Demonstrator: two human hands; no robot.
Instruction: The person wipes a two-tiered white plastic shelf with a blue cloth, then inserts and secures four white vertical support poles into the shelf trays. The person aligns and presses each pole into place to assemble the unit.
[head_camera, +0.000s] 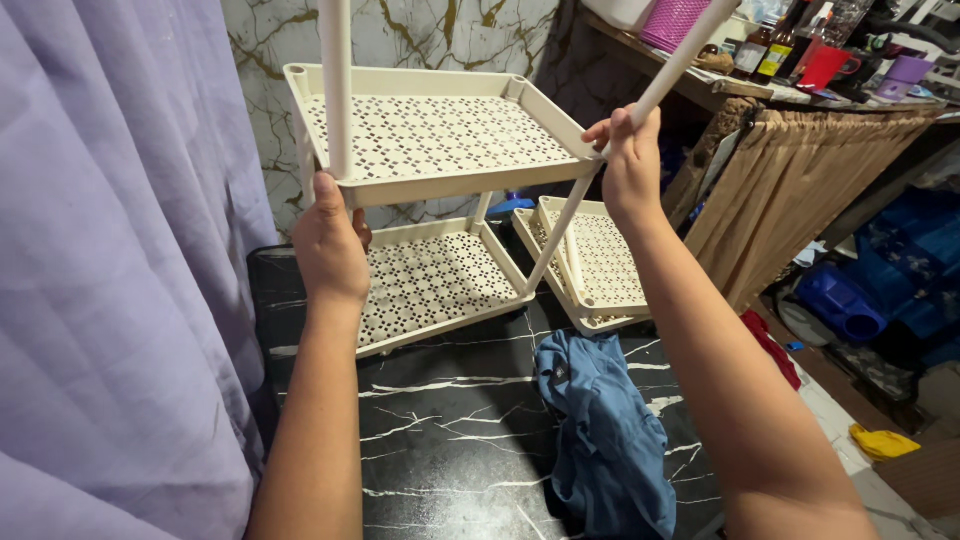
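Cream plastic shelf rack with holes (440, 135), upper middle of the frame, looks light and stiff. Its thin poles are gripped by the left hand (330, 245) and right hand (630, 165), both closed tight.

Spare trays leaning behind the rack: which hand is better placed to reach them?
Probably the right hand: it grips the pole just above the spare trays; the left hand is across the rack.

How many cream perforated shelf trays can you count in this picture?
4: the top tray and lower tray joined on the rack, plus two loose trays stacked on the black table to the right. Others may be hidden.
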